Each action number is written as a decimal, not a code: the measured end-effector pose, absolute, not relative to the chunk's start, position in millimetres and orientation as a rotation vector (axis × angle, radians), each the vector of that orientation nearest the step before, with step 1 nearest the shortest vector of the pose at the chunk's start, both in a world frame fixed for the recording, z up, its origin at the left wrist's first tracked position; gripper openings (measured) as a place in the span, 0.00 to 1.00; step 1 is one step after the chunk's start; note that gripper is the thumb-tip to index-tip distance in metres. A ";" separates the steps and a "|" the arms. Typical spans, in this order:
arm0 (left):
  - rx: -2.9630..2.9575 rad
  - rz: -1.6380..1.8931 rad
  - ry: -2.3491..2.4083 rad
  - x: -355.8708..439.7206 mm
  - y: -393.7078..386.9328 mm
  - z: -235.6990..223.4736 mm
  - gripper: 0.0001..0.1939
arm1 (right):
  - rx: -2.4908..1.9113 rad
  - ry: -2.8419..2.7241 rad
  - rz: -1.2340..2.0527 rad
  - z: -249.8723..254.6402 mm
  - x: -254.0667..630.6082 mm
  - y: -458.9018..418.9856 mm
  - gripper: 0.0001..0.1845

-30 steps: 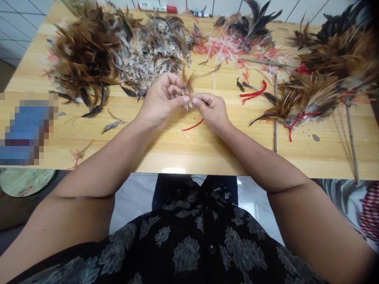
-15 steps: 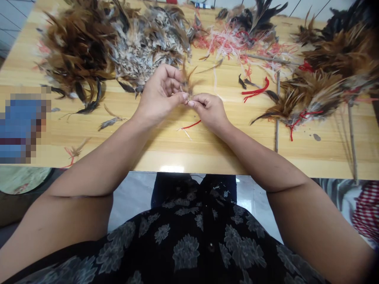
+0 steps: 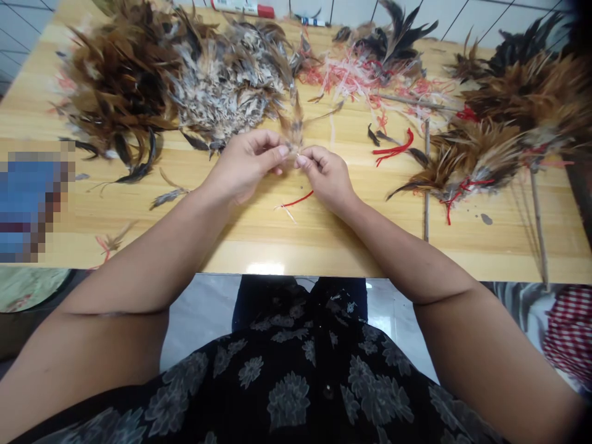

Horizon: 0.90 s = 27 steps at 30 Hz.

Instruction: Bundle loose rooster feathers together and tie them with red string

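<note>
Brown, wispy feathers make up one small bunch [image 3: 292, 126] over the table [image 3: 324, 253], between two hands: the left hand [image 3: 247, 161] pinches its base between thumb and fingers, and the right hand [image 3: 329, 176] pinches there too, with thumb and forefinger. Beyond lie two big heaps, a glossy brown heap [image 3: 124, 74] and a fluffy grey-white heap [image 3: 226, 92]. Three thin sticks [image 3: 427, 185] show on the right, near one fan-shaped bundle [image 3: 481, 145] tied with red string [image 3: 478, 182]. Two markers [image 3: 243, 7] lie at the far edge. The tabletop is smooth and wood-grained, with a pale tiled wall [image 3: 462, 21] behind and a shiny floor [image 3: 208, 327] below.
</note>
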<state>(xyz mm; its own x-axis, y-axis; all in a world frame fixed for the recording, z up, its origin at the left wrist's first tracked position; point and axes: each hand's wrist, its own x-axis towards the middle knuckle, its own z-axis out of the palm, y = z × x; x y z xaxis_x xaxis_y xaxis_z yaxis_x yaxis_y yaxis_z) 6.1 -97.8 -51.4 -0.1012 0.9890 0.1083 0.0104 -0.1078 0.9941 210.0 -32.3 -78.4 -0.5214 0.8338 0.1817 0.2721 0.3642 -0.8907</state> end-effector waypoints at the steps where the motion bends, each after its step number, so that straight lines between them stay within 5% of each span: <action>1: 1.243 1.361 1.214 9.2 -98.0 -50.8 0.25 | -0.951 -1.995 1.116 -79.4 209.7 -32.3 0.19; 27: 0.674 1.290 1.132 25.5 -101.9 -25.0 0.20 | -0.836 -2.072 1.079 -90.7 206.1 -34.0 0.18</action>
<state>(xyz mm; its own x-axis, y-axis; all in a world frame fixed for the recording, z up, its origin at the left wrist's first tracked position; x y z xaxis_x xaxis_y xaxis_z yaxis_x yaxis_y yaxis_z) 25.5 -101.9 -25.0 -0.0998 0.9586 -0.2667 -0.3892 0.2091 0.8971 206.1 -34.0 -90.7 -0.5865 0.7704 0.2500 0.2372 0.4585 -0.8565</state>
